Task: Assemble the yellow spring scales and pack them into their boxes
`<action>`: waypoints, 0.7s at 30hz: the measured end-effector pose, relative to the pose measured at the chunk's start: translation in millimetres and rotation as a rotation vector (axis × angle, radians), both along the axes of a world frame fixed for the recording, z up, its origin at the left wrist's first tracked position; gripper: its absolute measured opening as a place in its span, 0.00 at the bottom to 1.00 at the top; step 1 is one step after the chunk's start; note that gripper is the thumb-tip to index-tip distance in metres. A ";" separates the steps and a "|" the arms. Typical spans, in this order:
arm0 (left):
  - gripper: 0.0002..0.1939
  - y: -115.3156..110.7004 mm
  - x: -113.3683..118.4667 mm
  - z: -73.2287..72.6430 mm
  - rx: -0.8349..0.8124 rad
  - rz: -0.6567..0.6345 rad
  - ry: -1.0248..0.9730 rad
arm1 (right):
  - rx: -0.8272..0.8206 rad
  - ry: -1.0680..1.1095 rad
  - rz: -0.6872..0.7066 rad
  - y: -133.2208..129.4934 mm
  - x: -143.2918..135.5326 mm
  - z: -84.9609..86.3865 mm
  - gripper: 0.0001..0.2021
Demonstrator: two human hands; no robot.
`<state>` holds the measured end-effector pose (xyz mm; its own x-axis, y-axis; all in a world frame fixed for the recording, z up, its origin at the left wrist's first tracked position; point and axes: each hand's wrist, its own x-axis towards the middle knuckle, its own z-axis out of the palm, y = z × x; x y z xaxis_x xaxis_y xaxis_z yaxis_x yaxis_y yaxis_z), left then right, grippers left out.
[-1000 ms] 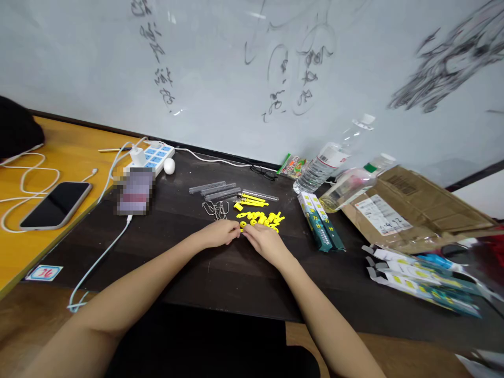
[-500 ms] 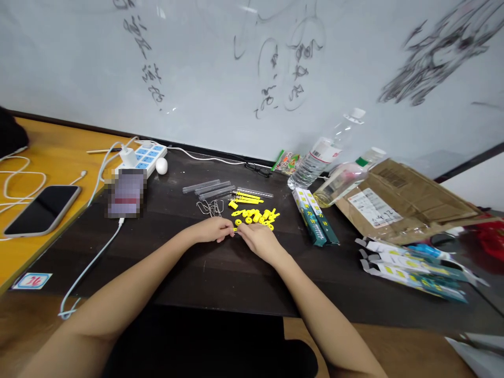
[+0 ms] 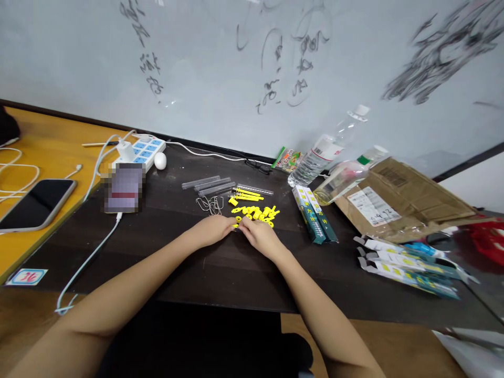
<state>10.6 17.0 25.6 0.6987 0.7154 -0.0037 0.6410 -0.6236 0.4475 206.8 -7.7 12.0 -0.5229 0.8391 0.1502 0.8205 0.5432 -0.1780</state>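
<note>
Above the dark tabletop my left hand point(image 3: 218, 231) and my right hand point(image 3: 260, 236) meet, fingertips almost touching. Both are closed in a pinch around a small yellow plastic part point(image 3: 235, 226), mostly hidden by the fingers. Just beyond them lies a pile of loose yellow plastic pieces point(image 3: 256, 213), some ring-shaped. Behind the pile are several slim yellow rods point(image 3: 247, 195) with metal bits at their ends. Bent wire hooks point(image 3: 210, 205) lie in a tangle beyond my left hand. Clear plastic tubes point(image 3: 214, 187) rest further back, with another clear tube point(image 3: 255, 190) behind the rods.
Right of the pile lie two narrow boxes point(image 3: 313, 215), a water bottle point(image 3: 321, 157), a second bottle point(image 3: 342, 178) and a brown parcel point(image 3: 409, 199). Opened boxes point(image 3: 409, 268) sit near the right front. At left are a power strip point(image 3: 147, 152), a charging phone point(image 3: 124, 189) and cables.
The view has shifted slightly. My left fingers have drawn closer together against the small yellow part, and both hands remain at the same spot before the pile.
</note>
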 end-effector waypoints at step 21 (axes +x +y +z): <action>0.13 -7.7 15.8 -4.1 -0.036 0.127 -0.064 | -0.132 0.364 -0.127 -0.4 0.6 5.0 0.05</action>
